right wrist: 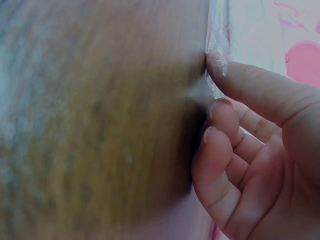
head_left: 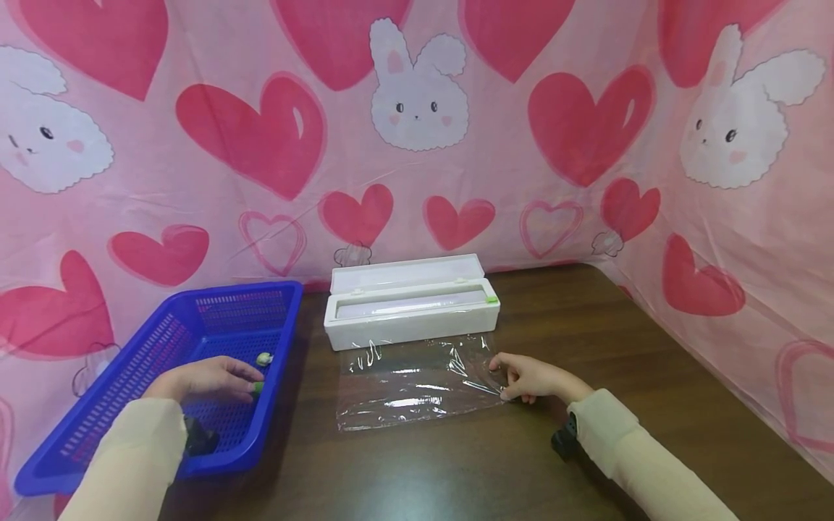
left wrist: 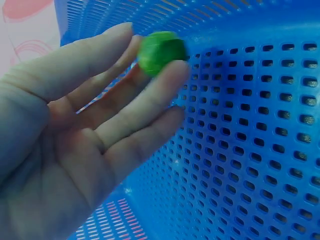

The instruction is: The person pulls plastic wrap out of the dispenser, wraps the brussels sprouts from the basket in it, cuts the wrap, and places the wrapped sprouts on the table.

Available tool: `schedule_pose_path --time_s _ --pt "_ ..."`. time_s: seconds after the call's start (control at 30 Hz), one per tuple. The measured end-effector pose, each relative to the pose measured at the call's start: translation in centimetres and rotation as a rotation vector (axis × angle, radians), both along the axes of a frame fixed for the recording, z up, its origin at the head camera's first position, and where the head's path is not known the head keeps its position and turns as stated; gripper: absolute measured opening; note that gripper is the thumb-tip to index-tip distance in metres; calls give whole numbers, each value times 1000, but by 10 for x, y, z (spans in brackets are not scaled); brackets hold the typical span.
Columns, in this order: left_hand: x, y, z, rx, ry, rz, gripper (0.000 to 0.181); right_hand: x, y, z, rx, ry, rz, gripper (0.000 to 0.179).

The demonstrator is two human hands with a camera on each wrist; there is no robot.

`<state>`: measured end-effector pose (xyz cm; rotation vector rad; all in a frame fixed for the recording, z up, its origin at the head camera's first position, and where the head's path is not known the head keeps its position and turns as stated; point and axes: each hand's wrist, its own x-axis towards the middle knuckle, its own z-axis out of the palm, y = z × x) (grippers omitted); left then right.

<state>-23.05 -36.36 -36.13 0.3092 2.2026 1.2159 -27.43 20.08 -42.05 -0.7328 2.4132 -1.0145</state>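
Inside the blue basket (head_left: pixel 263 434), my left hand (head_left: pixel 208 380) holds a small round green piece (left wrist: pixel 162 52) at its fingertips, close to the basket's perforated side wall. Its kind cannot be told. My right hand (head_left: pixel 541 380) pinches the right front corner of a clear sheet of cling film (head_left: pixel 417 394), thumb against fingertips. The film runs out over the front of a white cling film dispenser box (head_left: pixel 410 329) and lies toward me above the brown table. In the right wrist view, crinkled film (right wrist: pixel 218 50) shows at the thumb tip.
Another small pale-green and white piece (head_left: pixel 263 359) is in the basket near its right wall. The dispenser's lid (head_left: pixel 407 273) stands raised at the back; a green slider (head_left: pixel 491 299) sits at its right end. A pink heart-patterned cloth (head_left: pixel 417 174) hangs behind the table (head_left: pixel 423 477).
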Motion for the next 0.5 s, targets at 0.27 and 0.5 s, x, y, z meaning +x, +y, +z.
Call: schedule_pose_path --time_s 0.27,0.5 --pt "-3 -1 0 0 105 97 30 -1 1 0 5 -8 1 44" --pt "-3 1 5 19 132 122 32 -1 1 0 5 -12 -1 44"
